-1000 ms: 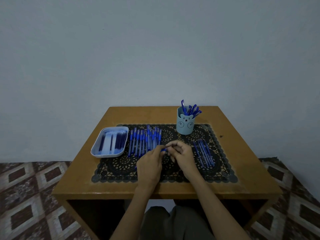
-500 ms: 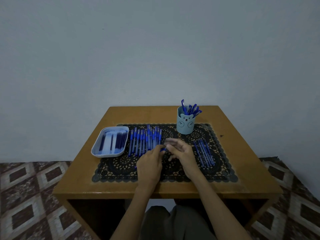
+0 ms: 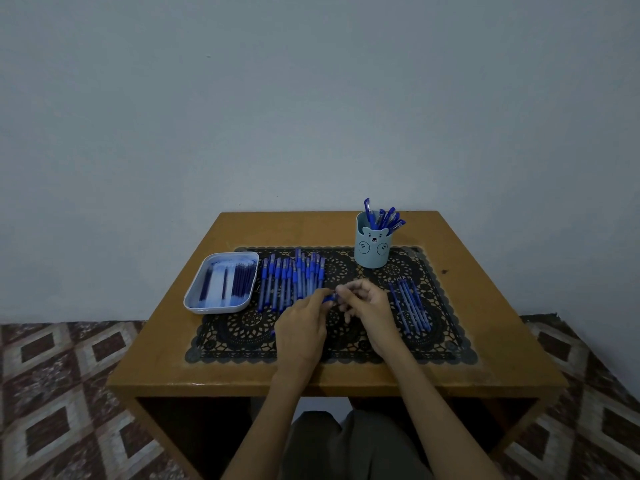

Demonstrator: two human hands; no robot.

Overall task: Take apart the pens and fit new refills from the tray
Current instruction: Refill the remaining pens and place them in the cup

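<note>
two pinches on one mostly hidden blue pen (image 3: 329,298): left hand (image 3: 301,323) one end, right hand (image 3: 367,306) the other

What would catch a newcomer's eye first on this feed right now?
The left hand and right hand meet over the middle of the lace mat, pinching one blue pen between them. Behind and left lies a long row of pens beside the white tray of dark refills. A bear-faced cup of pens stands back right, with a smaller pen bunch lying nearer.
</note>
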